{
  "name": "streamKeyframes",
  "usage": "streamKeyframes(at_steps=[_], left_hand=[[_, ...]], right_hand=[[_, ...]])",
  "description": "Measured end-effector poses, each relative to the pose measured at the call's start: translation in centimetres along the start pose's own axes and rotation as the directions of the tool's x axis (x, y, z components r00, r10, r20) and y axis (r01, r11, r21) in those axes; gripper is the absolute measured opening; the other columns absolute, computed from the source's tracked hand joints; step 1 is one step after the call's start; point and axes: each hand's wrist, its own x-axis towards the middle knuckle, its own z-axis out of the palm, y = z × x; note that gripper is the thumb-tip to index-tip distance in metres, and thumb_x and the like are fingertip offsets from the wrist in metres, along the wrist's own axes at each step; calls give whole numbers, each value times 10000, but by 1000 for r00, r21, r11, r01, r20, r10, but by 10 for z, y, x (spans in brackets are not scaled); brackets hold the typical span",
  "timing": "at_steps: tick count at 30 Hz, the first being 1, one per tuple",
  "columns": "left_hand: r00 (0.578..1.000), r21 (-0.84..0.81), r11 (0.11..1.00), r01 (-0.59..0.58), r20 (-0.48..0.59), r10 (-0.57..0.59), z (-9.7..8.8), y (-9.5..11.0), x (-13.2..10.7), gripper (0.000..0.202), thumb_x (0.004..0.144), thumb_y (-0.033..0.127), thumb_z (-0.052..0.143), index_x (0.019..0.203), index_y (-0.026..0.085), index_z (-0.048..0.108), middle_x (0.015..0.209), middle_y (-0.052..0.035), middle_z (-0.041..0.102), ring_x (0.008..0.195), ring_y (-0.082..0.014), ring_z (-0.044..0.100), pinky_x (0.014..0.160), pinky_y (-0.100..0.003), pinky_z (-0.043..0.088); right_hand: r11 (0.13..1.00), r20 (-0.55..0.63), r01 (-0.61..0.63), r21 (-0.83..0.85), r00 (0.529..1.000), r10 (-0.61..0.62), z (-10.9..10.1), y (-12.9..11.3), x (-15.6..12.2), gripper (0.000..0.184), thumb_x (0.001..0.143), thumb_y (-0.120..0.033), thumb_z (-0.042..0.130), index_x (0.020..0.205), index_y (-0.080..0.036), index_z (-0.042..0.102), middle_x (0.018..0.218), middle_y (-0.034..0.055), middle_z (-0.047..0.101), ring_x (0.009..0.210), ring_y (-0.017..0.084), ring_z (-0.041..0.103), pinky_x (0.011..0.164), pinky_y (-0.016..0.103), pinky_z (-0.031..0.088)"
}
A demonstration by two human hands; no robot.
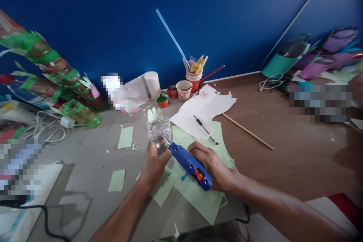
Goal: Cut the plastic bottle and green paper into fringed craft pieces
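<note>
My left hand (pixel 153 164) is closed around the lower part of a clear plastic bottle piece (pixel 158 132) with a pale green paper cutout (pixel 155 114) stuck on its top. My right hand (pixel 211 166) grips a blue hot glue gun (pixel 190 165) with an orange trigger. The gun's metal nozzle touches the clear plastic near my left thumb. Both hands hover over pale green paper sheets (pixel 198 193) on the grey floor.
A white paper sheet (pixel 204 111) with a pen (pixel 204 128) lies ahead, a thin wooden stick (pixel 248 131) to its right. Cups of tools (pixel 194 75) and paint pots (pixel 162 100) stand by the blue wall. Green painted bottle craft (pixel 56 79) and cables (pixel 48 128) lie left; purple craft (pixel 326 58) right.
</note>
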Motion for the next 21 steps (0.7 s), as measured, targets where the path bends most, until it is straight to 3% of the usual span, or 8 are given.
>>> streamKeyframes(at_steps=[5,10,16,21], left_hand=[[999,20,1000,8,31,-9,-1,-1,0,179,596,213,618,761,159,573,595,27,564,570,-126,521,574,-245,427],[999,18,1000,5,35,-6,-3,0,2,144,625,229,615,743,153,585,655,1,599,602,-136,545,597,-255,439],[999,-108,993,50,13,-49,-3,2,5,162,620,274,647,707,162,568,668,15,582,605,-129,558,629,-267,461],[998,-95,994,58,8,-58,-3,-4,6,178,640,268,648,764,169,567,692,14,590,634,-129,559,616,-250,451]], right_hand=[[999,-15,7,47,1000,-6,-3,-3,1,184,704,-184,528,879,-186,473,897,98,505,779,205,554,673,323,507],[999,-118,33,19,993,-31,-8,-5,-2,342,683,-209,571,1014,-194,483,971,109,464,974,264,506,764,377,494],[978,-231,-163,-134,964,129,-8,5,-1,378,668,-183,581,1033,-189,482,1061,129,433,935,266,513,777,400,477],[875,-194,-270,-401,959,207,-11,21,3,397,663,-155,570,1055,-141,509,1070,163,468,1011,318,491,844,467,418]])
